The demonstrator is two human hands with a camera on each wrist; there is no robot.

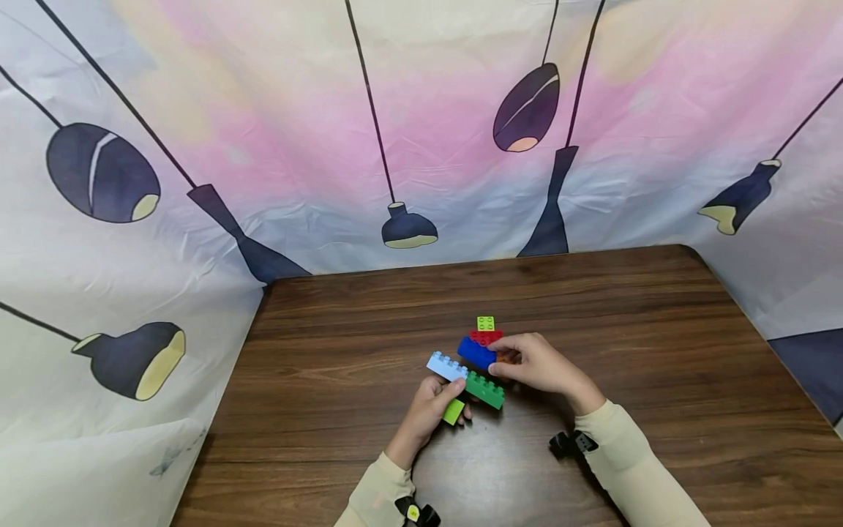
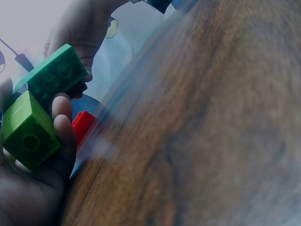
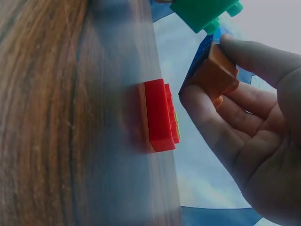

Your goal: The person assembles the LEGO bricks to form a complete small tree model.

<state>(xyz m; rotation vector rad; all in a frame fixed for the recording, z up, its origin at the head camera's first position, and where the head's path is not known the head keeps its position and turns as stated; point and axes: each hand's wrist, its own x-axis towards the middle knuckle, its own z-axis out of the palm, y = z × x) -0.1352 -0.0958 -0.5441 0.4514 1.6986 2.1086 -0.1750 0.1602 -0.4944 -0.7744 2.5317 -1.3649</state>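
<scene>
Left hand (image 1: 426, 414): fingers gripping a light blue brick (image 1: 445, 366), dark green brick (image 1: 485, 390) end-on beside it, lime brick (image 1: 453, 411) on the near side. Right hand (image 1: 545, 366): fingers pinching a blue brick (image 1: 476, 353) plus orange brick (image 3: 212, 70). Both held above the tabletop (image 1: 329, 366), midway between side edges. Red brick (image 1: 484, 337) lies toward the far edge, small lime brick (image 1: 485, 323) just past it.

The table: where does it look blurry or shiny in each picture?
Left wrist: the table looks soft, whitish haze at lower right; right wrist: bluish haze left of the red brick; head: the grain is clearer, pale shine near the bottom middle.
</scene>
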